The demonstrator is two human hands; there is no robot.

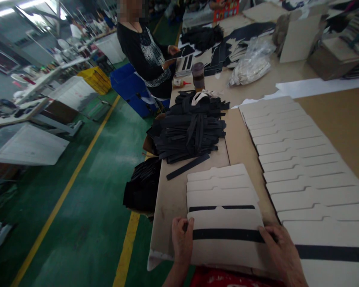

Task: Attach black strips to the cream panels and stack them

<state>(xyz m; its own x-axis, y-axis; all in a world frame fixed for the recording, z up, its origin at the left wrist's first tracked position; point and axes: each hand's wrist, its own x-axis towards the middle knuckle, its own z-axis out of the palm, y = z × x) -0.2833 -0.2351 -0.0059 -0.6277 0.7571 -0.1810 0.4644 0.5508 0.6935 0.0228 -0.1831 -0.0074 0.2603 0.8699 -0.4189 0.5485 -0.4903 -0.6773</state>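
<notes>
Workshop floor, green-painted with yellow lane lines; long tan worktable (pixel 332 119) running away from the viewer, other benches and blue and yellow crates at left.

Item 1: pale cream card panel with a stepped top edge (pixel 227 247), lying flat at the table's near edge, topmost of a short overlapped stack of like panels. Its long axis runs left to right across the table, parallel to the near edge.

Item 2: narrow black strip (pixel 227 234), laid flat across that panel, long axis likewise left to right, ends pointing toward each hand.

Left hand (pixel 182 239): fingers together, resting flat at the strip's left end, thumb on the panel edge; apparently steadying that end. Right hand (pixel 283 251): fingers closed together, pressing down on the strip's right end. Holding both ends would keep the strip straight and level along the panel.

Item 3: long shingled row of matching cream panels (pixel 296 159) at right, overlapped so each stepped edge shows.

Item 4: heap of loose black strips (pixel 191 131) beyond the stack, within reach; one stray strip (pixel 188 166) beside it.

Item 5: dark lidded cup (pixel 198 75) further back, near a person in a black top (pixel 146 56) standing at the table's left side.
</notes>
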